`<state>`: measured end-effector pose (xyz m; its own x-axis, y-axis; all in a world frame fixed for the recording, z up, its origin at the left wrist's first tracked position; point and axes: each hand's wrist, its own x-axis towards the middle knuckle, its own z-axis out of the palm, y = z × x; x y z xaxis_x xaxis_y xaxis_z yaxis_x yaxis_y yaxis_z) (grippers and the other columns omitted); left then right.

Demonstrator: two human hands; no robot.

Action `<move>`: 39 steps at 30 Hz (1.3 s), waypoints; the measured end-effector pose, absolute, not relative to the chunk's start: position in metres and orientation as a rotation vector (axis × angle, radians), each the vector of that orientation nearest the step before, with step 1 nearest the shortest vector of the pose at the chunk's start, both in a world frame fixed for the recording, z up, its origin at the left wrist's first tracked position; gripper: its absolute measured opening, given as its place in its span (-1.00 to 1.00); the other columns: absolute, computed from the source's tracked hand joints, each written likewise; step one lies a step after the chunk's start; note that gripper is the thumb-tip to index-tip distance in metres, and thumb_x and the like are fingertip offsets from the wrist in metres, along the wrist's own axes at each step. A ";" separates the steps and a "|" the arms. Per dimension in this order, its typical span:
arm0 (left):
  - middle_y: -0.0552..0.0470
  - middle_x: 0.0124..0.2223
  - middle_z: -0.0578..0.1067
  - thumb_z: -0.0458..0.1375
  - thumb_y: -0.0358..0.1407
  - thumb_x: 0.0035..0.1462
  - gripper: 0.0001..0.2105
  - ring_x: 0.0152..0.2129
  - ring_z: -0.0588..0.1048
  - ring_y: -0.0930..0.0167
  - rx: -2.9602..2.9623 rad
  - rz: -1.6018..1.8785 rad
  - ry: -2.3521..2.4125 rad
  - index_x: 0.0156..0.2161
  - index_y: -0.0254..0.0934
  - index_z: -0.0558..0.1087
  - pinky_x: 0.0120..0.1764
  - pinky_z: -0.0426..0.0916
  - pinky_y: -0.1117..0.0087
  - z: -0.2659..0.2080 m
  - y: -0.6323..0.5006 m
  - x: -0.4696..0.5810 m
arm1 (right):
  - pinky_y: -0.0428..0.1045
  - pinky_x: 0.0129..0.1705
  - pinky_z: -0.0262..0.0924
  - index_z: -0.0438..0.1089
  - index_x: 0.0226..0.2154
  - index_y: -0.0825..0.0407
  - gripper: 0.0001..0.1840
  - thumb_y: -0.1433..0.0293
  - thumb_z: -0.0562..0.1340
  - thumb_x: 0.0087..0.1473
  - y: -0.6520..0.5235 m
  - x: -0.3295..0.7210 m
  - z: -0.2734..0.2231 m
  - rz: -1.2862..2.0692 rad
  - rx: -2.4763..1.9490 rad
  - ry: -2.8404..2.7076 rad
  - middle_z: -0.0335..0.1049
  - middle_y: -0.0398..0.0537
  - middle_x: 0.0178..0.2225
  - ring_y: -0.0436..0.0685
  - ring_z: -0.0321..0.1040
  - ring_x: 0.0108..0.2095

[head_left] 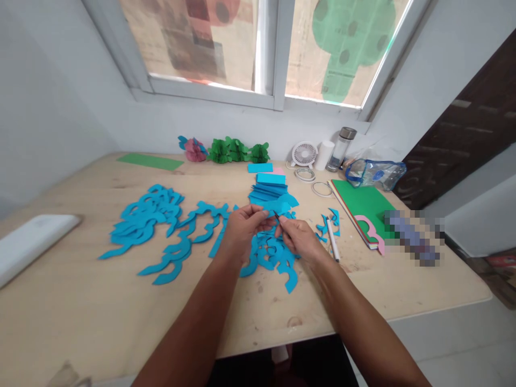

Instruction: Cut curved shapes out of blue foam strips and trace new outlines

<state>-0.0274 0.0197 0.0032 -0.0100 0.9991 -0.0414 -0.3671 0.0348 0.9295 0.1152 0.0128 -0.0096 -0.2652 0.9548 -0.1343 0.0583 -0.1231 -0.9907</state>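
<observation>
- the person's left hand (246, 223) has thumb and fingers pinched together on a flat bright-blue paper strip (279, 206), held above the middle of the pale wooden table (278, 317); the fingers cover the strip's near end.
- the person's right hand (297, 235) is closed around a thin, dark, pointed tool (276, 215), its tip at the strip; the grip hides most of the tool, so its full shape cannot be told.
- beneath and between the hands lie tangled, curved blue paper cut-outs (265, 257), partly covered by the left wrist; how many there are is hard to make out.
- just beyond the hands, a stack of folded blue paper (268, 192) is overlapped at its near side.
- to the left, a heap of wavy blue paper pieces (147, 217) overlaps itself, hiding the lower layers.
- right of the hands, a slim white marker (332, 240) lies beside small blue scraps (336, 215).
- a pixelated patch (413, 237) conceals something by the green-topped paper pad (358, 204).
- a smooth white object (36, 244) is cut off by the left edge.
</observation>
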 end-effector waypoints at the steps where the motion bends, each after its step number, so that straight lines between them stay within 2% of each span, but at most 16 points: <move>1: 0.03 -0.56 0.49 0.35 -0.28 -0.26 -0.77 -0.58 0.48 0.38 0.904 1.339 0.966 -0.52 -0.32 0.40 -0.45 0.37 0.38 0.003 0.020 -0.028 | -0.09 -0.73 -0.32 0.32 -0.56 0.07 -0.48 -0.06 0.11 0.02 0.013 0.115 -0.009 1.492 -1.197 -1.373 -0.05 -0.36 -0.87 -0.12 -0.22 -0.80; 18: 0.00 -0.53 0.51 0.33 -0.30 -0.24 -0.82 -0.53 0.49 0.36 1.009 1.225 1.015 -0.53 -0.33 0.43 -0.38 0.41 0.33 0.008 0.020 -0.034 | -0.10 -0.70 -0.28 0.32 -0.57 0.07 -0.49 -0.02 0.10 0.07 0.014 0.121 -0.008 1.469 -1.214 -1.461 -0.02 -0.34 -0.85 -0.10 -0.18 -0.78; 23: 0.06 -0.54 0.46 0.33 -0.24 -0.25 -0.79 -0.55 0.45 0.42 0.966 1.264 1.037 -0.54 -0.32 0.42 -0.39 0.41 0.36 0.008 0.021 -0.037 | -0.09 -0.71 -0.30 0.32 -0.58 0.07 -0.48 -0.04 0.14 0.03 0.015 0.123 -0.009 1.444 -1.219 -1.458 -0.02 -0.34 -0.84 -0.11 -0.19 -0.78; 30: 0.09 -0.57 0.38 0.31 -0.27 -0.26 -0.83 -0.60 0.33 0.49 1.037 1.303 1.067 -0.58 -0.30 0.44 -0.52 0.29 0.46 0.011 0.021 -0.040 | -0.09 -0.70 -0.31 0.34 -0.59 0.07 -0.51 -0.02 0.17 0.02 0.015 0.124 -0.010 1.432 -1.206 -1.461 -0.03 -0.34 -0.82 -0.10 -0.19 -0.76; 35: 0.13 -0.68 0.30 0.28 -0.32 -0.23 -0.86 -0.68 0.23 0.52 1.106 1.333 1.092 -0.64 -0.28 0.42 -0.58 0.15 0.47 0.013 0.021 -0.042 | -0.10 -0.70 -0.28 0.33 -0.57 0.07 -0.49 -0.03 0.14 0.05 0.014 0.123 -0.007 1.425 -1.240 -1.462 -0.02 -0.33 -0.81 -0.10 -0.18 -0.75; 39: 0.15 -0.65 0.31 0.30 -0.30 -0.24 -0.83 -0.67 0.25 0.53 0.963 1.398 1.081 -0.63 -0.29 0.40 -0.57 0.16 0.48 0.010 0.022 -0.038 | -0.11 -0.69 -0.28 0.32 -0.54 0.06 -0.49 -0.04 0.10 0.08 0.015 0.122 -0.007 1.429 -1.247 -1.456 -0.04 -0.34 -0.83 -0.09 -0.17 -0.76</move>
